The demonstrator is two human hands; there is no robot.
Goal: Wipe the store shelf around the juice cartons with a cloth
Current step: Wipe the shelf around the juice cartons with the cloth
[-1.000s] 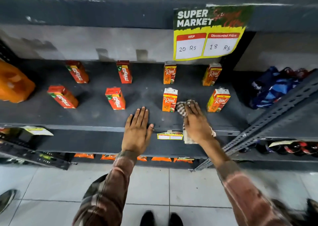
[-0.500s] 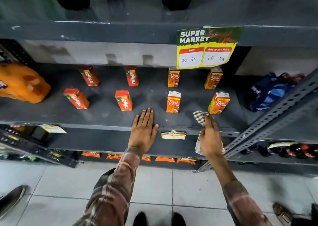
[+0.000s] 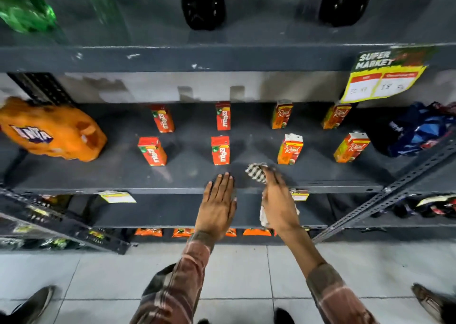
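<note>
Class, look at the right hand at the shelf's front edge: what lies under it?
Under the right hand lies a checked cloth, pressed on the shelf; one end shows past the fingertips, another hangs below the palm. The middle of the cloth is covered.

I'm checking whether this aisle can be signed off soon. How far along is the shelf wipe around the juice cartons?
Nothing reads as clearly finished; the shelf looks evenly dull. In hand: the right hand presses a checked cloth on the front strip between two front cartons, while the left hand rests flat on the edge. Left: the gaps between the back cartons and both ends.
</note>
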